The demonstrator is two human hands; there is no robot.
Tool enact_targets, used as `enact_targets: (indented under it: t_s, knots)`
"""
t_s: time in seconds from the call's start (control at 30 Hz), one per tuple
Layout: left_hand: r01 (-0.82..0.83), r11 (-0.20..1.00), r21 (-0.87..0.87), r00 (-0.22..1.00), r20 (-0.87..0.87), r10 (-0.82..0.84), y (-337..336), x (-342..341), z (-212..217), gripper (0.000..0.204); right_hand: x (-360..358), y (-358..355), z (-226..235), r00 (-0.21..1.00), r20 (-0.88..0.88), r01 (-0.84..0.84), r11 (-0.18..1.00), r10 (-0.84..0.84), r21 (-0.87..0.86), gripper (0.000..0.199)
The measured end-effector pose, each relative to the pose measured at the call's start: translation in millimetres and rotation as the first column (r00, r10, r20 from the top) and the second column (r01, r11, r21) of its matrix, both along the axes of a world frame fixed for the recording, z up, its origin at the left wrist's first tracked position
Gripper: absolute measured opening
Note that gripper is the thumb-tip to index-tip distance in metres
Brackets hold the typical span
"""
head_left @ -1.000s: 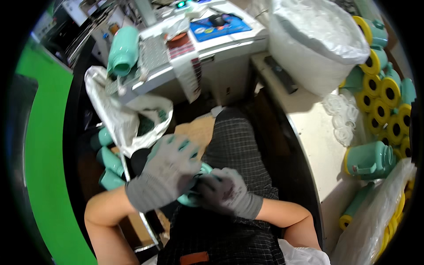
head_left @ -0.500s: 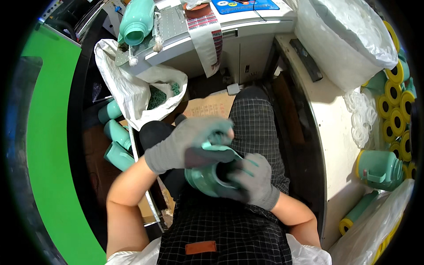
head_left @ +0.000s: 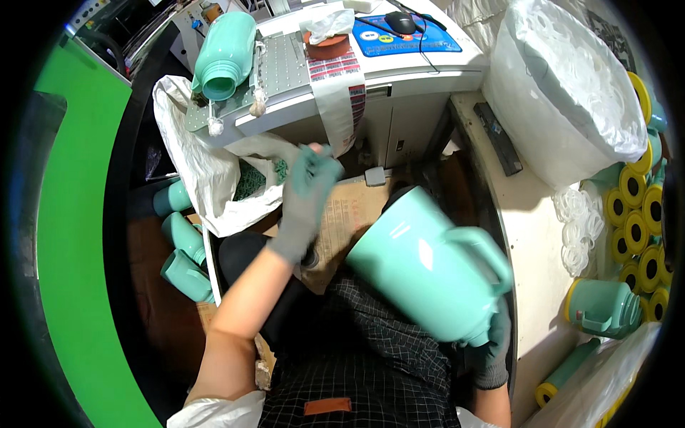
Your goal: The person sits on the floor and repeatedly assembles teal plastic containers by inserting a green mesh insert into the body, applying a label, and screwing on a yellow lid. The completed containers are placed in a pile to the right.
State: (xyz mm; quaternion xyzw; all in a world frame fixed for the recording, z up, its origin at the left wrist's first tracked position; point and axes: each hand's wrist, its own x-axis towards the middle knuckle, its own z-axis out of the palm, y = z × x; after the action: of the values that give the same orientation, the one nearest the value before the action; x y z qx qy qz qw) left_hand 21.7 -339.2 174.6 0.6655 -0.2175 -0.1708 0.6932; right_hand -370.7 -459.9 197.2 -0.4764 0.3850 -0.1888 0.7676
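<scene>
A large mint-green plastic jug body point(head_left: 428, 264) with a side handle lies tilted over my lap, its base up and to the left. My right hand point(head_left: 494, 349), in a grey glove, is closed round its narrow neck end at the lower right; the jug hides part of the fingers. My left hand point(head_left: 310, 192), also gloved with green-stained fingertips, is raised beside the white sack point(head_left: 196, 153). Its fingers are curled in and slightly blurred; whatever they hold, if anything, I cannot make out. Green plastic scraps point(head_left: 251, 178) lie in the sack.
Another green jug body point(head_left: 225, 57) lies on the perforated metal plate point(head_left: 289, 60) ahead. Several green jug parts point(head_left: 187, 274) rest at the left. At the right stand a bulky clear bag of white rings point(head_left: 564, 93), loose white rings point(head_left: 576, 221) and several yellow-rimmed green pieces point(head_left: 635, 232).
My left hand has left the jug and moved up and forward towards the sack. My right hand has swung the jug right, so its side and handle now show.
</scene>
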Motion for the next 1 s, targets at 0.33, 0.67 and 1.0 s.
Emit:
enact_targets:
  t_s: [0.33,0.67,1.0]
  knots:
    - [0.153,0.969,0.196,0.984,-0.123,-0.13,-63.8,81.8,-99.7,0.056,25.4,-14.2,-45.9,0.969,0.043,0.214,0.736,-0.244,-0.642,0.113]
    - [-0.36,0.933,-0.009,0.866,0.37,0.337,-36.2,-13.9,-35.1,0.069,22.3,-6.7,-50.9,0.976,0.086,0.201,0.686,-0.198,-0.699,0.105]
    - [-0.066,0.994,0.089,0.993,0.105,0.056,-11.7,-15.9,-19.1,0.03,24.3,24.7,-53.1,0.984,0.051,0.148,0.633,-0.169,-0.76,0.099]
